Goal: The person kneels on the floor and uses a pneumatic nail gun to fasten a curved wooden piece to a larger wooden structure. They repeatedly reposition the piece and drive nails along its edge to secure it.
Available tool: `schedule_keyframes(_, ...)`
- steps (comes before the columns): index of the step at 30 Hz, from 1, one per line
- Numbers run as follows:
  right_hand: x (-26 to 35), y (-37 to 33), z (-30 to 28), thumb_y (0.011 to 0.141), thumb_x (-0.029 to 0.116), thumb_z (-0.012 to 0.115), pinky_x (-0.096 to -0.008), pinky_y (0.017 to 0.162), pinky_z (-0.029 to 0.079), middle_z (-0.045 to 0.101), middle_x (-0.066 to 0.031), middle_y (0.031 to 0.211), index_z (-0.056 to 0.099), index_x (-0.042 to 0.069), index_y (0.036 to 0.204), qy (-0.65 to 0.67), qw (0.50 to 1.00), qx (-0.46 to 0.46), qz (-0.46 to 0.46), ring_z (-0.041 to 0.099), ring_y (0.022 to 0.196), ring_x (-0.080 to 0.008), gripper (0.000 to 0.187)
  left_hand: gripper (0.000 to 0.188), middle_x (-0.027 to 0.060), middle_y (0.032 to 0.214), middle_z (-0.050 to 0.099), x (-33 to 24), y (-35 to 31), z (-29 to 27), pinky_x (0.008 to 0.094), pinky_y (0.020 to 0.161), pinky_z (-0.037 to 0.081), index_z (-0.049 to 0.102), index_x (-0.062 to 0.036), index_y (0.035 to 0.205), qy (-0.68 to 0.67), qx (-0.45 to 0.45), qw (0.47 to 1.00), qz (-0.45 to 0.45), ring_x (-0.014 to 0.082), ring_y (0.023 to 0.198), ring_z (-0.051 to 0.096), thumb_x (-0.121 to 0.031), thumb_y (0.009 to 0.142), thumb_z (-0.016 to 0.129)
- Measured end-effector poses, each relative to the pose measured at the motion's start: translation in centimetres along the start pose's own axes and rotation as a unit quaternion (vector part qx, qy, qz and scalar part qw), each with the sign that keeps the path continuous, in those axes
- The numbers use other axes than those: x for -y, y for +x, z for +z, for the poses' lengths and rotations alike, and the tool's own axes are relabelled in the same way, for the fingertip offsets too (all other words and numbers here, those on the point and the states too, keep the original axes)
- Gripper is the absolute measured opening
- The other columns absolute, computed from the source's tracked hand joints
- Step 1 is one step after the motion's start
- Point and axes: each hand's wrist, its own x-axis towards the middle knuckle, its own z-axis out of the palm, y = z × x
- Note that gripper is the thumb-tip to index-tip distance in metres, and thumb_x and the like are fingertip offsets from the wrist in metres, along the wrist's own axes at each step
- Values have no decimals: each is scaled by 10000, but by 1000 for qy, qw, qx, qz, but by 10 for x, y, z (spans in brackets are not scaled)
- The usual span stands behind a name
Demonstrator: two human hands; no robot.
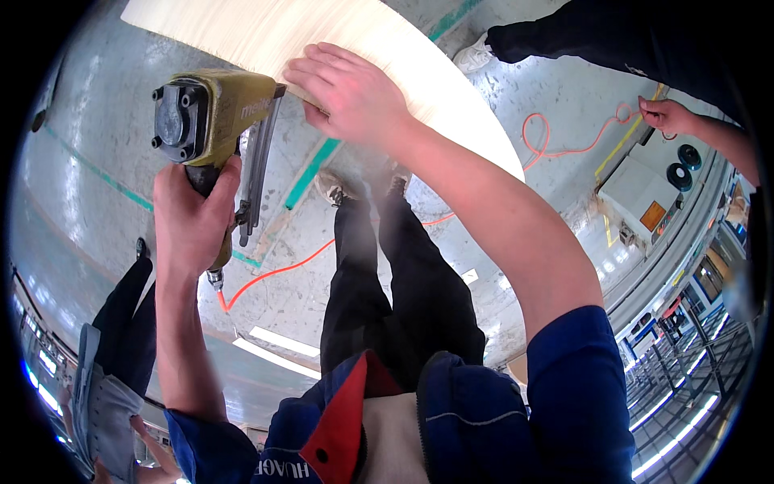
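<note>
A yellow and black pneumatic staple gun [230, 105] is in my left hand [192, 211], whose fingers wrap round its grip below the head. The gun's nose and long dark magazine [260, 157] point toward the edge of a pale, curved wooden panel [447, 93]. On that edge rests my right hand [355, 98], its fingers together on top of the wood and its thumb down at the rim. An orange air hose [278, 273] runs from the fitting at the bottom of the gun's handle across the floor behind my legs.
At the upper right, another person's hand [667, 117] holds a loop of orange hose [556, 152]. A second person [113, 379] stands at the lower left. A white machine [641, 194] sits at the right. White strips [278, 355] lie on the grey floor near my legs.
</note>
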Motion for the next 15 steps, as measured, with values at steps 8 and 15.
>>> schedule_keyframes(8,-13,-4,7,707,89,747,-460,1171,482,718,-137,1288,712,25,1245,-19,997,-28,-65,656,1265,-328,544,255,232,683,657,-2,7,-4,433,593,516,668,106,880,80,43,996,-24,214,589,646,-144,920,695)
schedule_keyframes(15,-5,14,1,770,42,755,-495,1199,438,710,-188,1271,702,-25,1187,-16,998,30,-50,619,1322,-366,426,260,346,807,671,-1,13,-3,515,755,564,626,119,902,42,-34,994,91,507,863,703,-120,843,710)
